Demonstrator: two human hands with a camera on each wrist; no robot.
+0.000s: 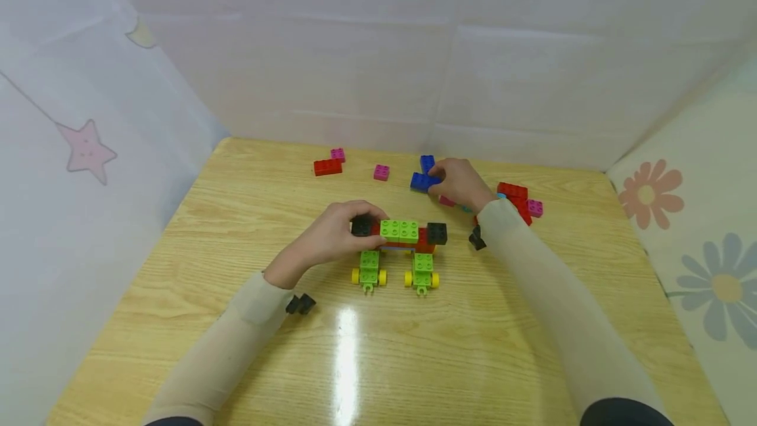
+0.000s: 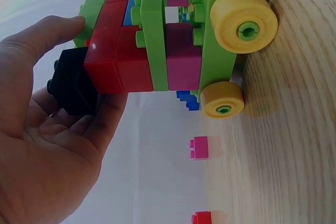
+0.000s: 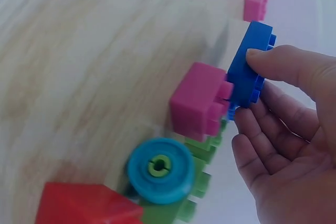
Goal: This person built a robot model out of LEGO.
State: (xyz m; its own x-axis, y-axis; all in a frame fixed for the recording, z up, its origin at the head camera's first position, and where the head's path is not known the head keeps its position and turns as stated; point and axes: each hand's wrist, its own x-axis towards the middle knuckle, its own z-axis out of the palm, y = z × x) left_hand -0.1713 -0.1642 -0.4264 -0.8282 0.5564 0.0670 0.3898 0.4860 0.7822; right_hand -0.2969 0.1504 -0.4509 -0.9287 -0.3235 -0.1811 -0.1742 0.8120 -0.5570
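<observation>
My left hand (image 1: 332,235) grips the left end of a toy brick vehicle (image 1: 399,231), thumb on the near side and fingers behind. The vehicle has a light green top, red bricks, and a black brick (image 1: 437,233) at each end. Two green wheeled bases (image 1: 422,271) with yellow wheels (image 2: 244,20) carry it, with purple bricks (image 2: 182,56) between in the left wrist view. Toward the back, my right hand (image 1: 462,183) pinches a long blue brick (image 3: 249,64) between thumb and fingers. Another blue brick (image 1: 427,163) lies just behind it.
A pink brick (image 3: 197,98) and a green base with a turquoise wheel (image 3: 160,170) lie near the right hand. Red bricks (image 1: 513,190) are stacked at the right. Further pink bricks (image 1: 381,172) and a red brick (image 1: 328,167) lie at the back; small black pieces (image 1: 300,304) lie front left.
</observation>
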